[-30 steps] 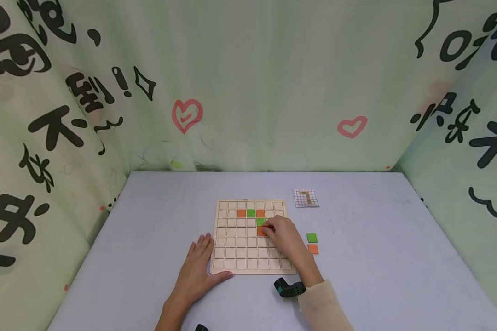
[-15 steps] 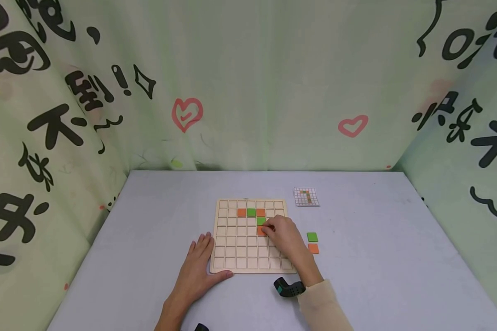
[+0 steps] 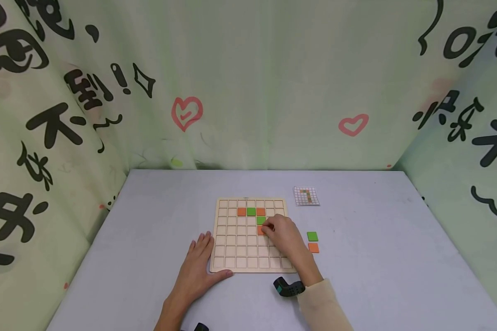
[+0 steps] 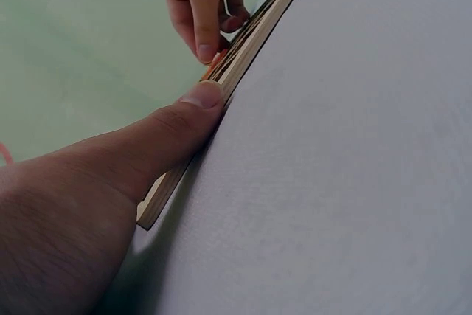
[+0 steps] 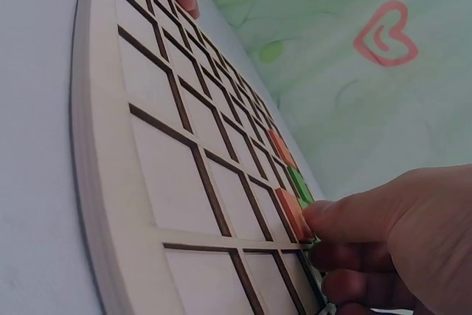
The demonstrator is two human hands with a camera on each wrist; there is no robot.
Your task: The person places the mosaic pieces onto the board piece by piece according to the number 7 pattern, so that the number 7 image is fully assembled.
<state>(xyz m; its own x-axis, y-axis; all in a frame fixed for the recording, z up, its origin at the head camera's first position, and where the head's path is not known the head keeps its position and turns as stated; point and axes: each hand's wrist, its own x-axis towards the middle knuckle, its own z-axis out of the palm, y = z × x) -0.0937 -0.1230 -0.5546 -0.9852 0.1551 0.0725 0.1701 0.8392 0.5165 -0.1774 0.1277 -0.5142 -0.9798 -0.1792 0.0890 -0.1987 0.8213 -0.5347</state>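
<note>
A wooden grid board [image 3: 236, 252] lies on the table, with orange and green square tiles set in a bent line in its upper cells. My right hand [image 3: 287, 236] is over the board's right side, thumb and curled fingers pinching an orange tile [image 5: 293, 215] at the lower end of that line, just below a green tile [image 3: 261, 220]. Part of the orange tile is hidden by the fingertips. With fingers straight, my left hand [image 3: 195, 269] rests against the board's left edge, and its thumb [image 4: 177, 127] lies along the front edge near the corner.
To the right of the board lie a loose green tile [image 3: 312, 236] and a loose orange tile [image 3: 313, 248]. A small card [image 3: 306, 196] printed with a coloured grid pattern lies beyond the board's far right corner. A black wrist device [image 3: 289, 287] sits by the right wrist. Printed curtains surround the table.
</note>
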